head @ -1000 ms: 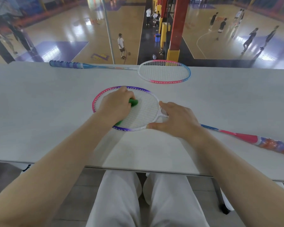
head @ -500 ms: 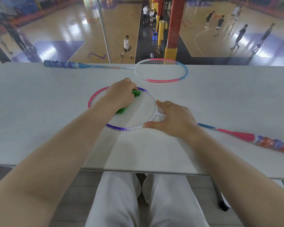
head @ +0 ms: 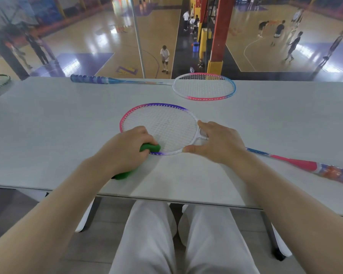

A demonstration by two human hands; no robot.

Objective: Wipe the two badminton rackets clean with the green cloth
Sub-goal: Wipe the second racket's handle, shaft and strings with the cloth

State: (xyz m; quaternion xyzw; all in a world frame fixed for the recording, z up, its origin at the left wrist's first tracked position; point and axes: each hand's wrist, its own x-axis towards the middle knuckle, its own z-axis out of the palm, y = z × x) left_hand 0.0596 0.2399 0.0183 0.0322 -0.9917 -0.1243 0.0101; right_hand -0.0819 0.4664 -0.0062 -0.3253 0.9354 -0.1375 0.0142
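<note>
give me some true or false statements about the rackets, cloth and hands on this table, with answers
1. The left hand grips the green cloth at the near edge of the near racket. True.
2. The right hand is lifted clear of the racket. False: it rests at the throat end of the near racket's head, fingers on the frame.
3. The far racket lies with its blue handle toward the left. True.
4. The two rackets overlap. False: they lie apart on the table.
5. The near racket's handle points left. False: it runs off to the right.
</note>
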